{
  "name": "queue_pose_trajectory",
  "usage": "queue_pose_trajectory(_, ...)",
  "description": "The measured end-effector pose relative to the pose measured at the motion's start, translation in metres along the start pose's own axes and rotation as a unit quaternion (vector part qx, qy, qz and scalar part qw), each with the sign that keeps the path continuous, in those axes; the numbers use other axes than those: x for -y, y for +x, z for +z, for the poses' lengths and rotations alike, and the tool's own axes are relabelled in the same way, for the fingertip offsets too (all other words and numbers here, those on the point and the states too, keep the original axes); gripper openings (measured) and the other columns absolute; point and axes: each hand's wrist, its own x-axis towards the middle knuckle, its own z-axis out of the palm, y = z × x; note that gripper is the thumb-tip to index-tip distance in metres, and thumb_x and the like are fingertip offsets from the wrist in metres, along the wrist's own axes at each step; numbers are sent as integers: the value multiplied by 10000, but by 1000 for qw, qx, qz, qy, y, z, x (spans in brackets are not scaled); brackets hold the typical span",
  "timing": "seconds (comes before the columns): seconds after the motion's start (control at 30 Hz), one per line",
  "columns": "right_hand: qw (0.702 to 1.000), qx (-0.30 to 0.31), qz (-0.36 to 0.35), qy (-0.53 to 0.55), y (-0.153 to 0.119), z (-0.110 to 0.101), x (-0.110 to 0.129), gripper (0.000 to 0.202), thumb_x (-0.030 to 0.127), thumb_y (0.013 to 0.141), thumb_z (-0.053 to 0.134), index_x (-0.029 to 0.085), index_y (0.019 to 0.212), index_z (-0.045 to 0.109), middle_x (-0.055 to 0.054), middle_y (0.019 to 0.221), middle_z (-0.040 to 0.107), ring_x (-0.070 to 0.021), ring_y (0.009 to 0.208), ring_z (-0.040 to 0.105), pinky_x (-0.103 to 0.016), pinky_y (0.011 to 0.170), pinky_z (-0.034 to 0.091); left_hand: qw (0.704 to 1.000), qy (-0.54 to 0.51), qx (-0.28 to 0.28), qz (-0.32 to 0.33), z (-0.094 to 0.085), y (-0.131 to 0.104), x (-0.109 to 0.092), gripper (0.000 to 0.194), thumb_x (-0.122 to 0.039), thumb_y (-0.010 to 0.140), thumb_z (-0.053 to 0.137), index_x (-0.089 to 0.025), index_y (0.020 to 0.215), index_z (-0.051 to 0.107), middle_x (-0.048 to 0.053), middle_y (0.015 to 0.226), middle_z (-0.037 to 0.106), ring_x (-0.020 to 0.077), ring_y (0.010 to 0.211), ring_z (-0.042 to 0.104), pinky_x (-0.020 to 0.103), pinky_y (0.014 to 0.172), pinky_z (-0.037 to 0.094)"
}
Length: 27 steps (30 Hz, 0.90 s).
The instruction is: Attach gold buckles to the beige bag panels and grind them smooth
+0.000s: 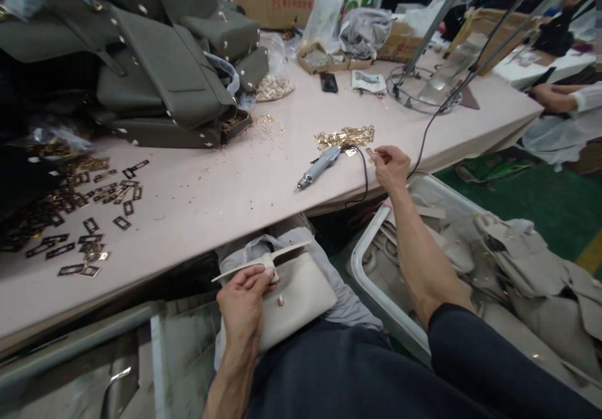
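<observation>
On my lap lies a cream handbag (301,293) with a small metal turn-lock (281,302) on its front. My left hand (247,290) pinches the bag's flap (268,260) near its tab, holding it lifted. Out over the table edge, my right hand (393,167) has thumb and fingers closed on a small metal fitting (371,153). Just left of that hand lies a grey electric screwdriver (320,167) with a dark cable. Behind the screwdriver is a pile of gold-coloured metal fittings (345,137).
Dark olive bags (164,74) are stacked at the table's back left, with loose rectangular frames (89,224) before them. White bins stand either side of me, the right bin (360,262) holding beige bags. A phone (328,82) and wire stand (423,90) are farther back.
</observation>
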Motion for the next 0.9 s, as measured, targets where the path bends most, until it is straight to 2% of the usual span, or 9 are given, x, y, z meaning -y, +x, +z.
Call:
queue_pose_trajectory(0.07, 998, -8, 5, 67, -20, -1, 29, 228, 324, 871, 702, 176, 1043, 680, -69, 920, 734, -177, 765, 693, -301, 720, 574, 1000, 0, 13, -3, 0, 0, -2, 390, -275, 581, 967, -111, 839, 725, 72, 687, 772, 194, 591, 740, 234, 546, 588)
queue_pose_trajectory(0.1, 994, 10, 13, 110, -32, -1, 46, 241, 344, 863, 724, 182, 1034, 674, -61, 911, 731, -175, 764, 697, -298, 715, 581, 1000, 0, 20, -5, 0, 0, -4, 385, -269, 580, 968, -112, 836, 727, 72, 690, 773, 192, 598, 740, 231, 552, 587)
queue_pose_trajectory(0.17, 974, 88, 40, 206, -61, 2, 82, 251, 381, 832, 773, 190, 964, 680, -40, 857, 723, -172, 732, 698, -302, 700, 593, 1000, -1, 28, -7, 0, 1, -6, 379, -257, 574, 970, -116, 833, 732, 70, 702, 776, 188, 613, 743, 232, 570, 592)
queue_pose_trajectory(0.27, 912, 216, 105, 332, -110, 10, 130, 256, 383, 799, 818, 179, 910, 710, -29, 790, 716, -159, 669, 675, -298, 667, 590, 1000, 5, 27, -9, 1, 1, -8, 380, -253, 570, 974, -119, 839, 742, 69, 717, 781, 188, 619, 744, 241, 583, 602)
queue_pose_trajectory(0.33, 864, 289, 143, 386, -141, 16, 153, 240, 372, 807, 821, 163, 885, 735, -37, 748, 712, -158, 638, 664, -293, 636, 574, 999, 7, 32, -12, 1, 0, -11, 371, -261, 580, 972, -116, 836, 747, 71, 706, 776, 189, 605, 741, 242, 569, 599)
queue_pose_trajectory(0.43, 806, 380, 181, 416, -177, 23, 175, 239, 363, 808, 833, 147, 885, 765, -55, 735, 719, -166, 641, 668, -291, 627, 563, 998, -4, 53, -21, 0, -2, -14, 364, -276, 595, 967, -109, 834, 751, 88, 710, 776, 205, 605, 744, 256, 559, 600)
queue_pose_trajectory(0.53, 769, 441, 202, 415, -197, 32, 187, 237, 368, 813, 828, 146, 881, 779, -59, 721, 720, -165, 624, 665, -285, 615, 555, 998, -11, 62, -27, -3, 0, -17, 383, -278, 594, 969, -99, 858, 757, 109, 737, 784, 211, 612, 746, 279, 583, 615)
queue_pose_trajectory(0.67, 757, 479, 208, 392, -203, 37, 199, 241, 379, 803, 824, 147, 856, 787, -69, 746, 728, -163, 600, 659, -269, 566, 529, 997, -17, 74, -27, -7, 0, -19, 349, -243, 612, 952, -94, 870, 770, 105, 735, 783, 197, 604, 737, 282, 601, 621)
queue_pose_trajectory(0.9, 791, 494, 151, 326, -201, 36, 202, 208, 379, 830, 786, 173, 855, 811, -55, 778, 714, -149, 580, 637, -263, 532, 488, 995, -17, 95, -20, -9, 0, -18, 301, -214, 646, 922, -89, 880, 781, 107, 738, 785, 198, 620, 740, 292, 629, 629)
